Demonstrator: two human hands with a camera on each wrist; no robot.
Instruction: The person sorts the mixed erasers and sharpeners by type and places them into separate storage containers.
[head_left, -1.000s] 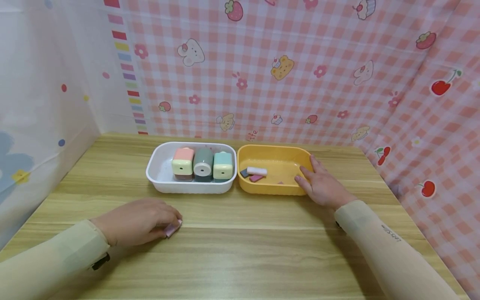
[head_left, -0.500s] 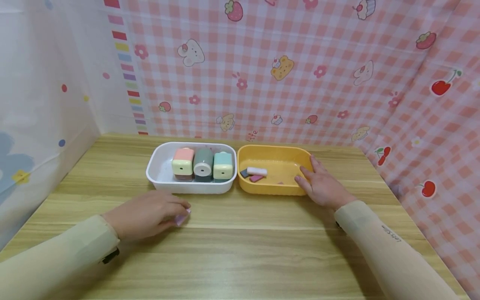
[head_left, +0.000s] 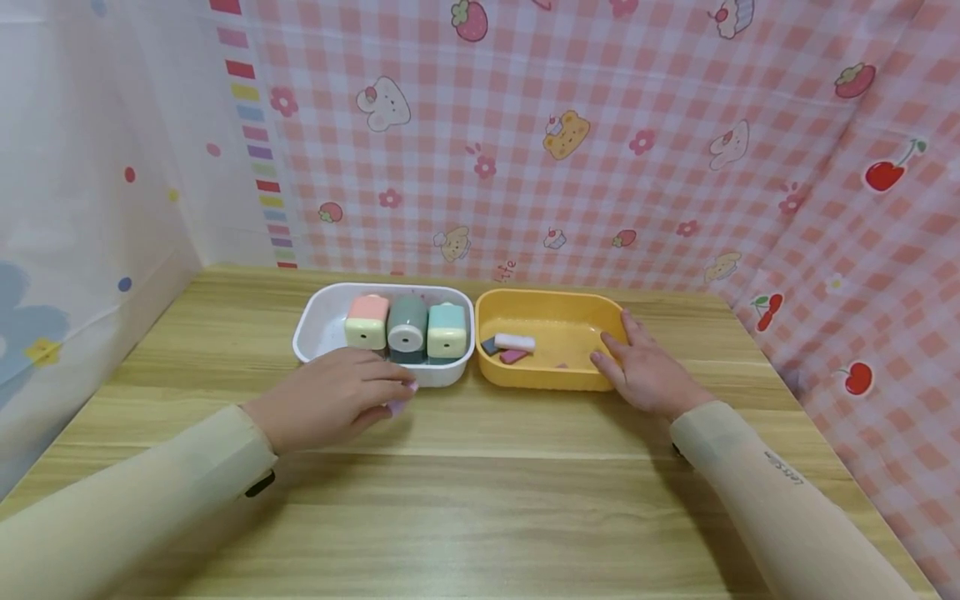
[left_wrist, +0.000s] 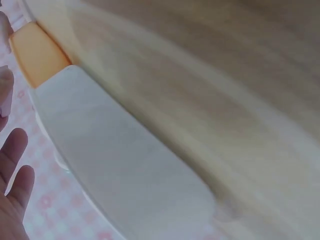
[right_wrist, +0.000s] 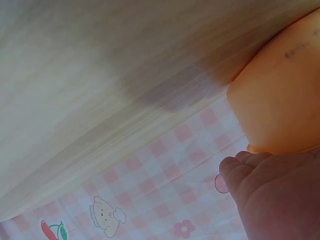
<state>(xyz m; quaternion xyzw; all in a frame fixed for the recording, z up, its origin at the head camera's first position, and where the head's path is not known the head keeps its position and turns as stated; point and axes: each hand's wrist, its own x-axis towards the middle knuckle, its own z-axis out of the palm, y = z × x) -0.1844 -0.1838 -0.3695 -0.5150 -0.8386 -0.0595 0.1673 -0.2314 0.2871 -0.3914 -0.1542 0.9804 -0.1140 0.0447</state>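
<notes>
My left hand [head_left: 337, 398] pinches a small pale purple eraser [head_left: 397, 407] between thumb and fingertips, raised before the front wall of the white bin [head_left: 446, 375]. In the left wrist view this eraser [left_wrist: 7, 107] shows only in part at the left edge. Three pencil sharpeners lie in that bin: pink and cream [head_left: 367, 322], grey-green and white [head_left: 407, 321], turquoise and cream [head_left: 446, 329]. My right hand [head_left: 648, 371] holds the right end of the yellow bin [head_left: 551, 381], with fingers on both sides of its rim.
Inside the yellow bin, at its left end, lie a white stick [head_left: 515, 342], a pink block [head_left: 513, 357] and a dark grey block [head_left: 489, 345]. Both bins stand side by side on the wooden table [head_left: 480, 508]. Patterned cloth [head_left: 510, 167] hangs behind and beside the table.
My left hand has moved right and farther back with the purple eraser, from the tabletop to the white bin's front. The right hand has stayed on the yellow bin.
</notes>
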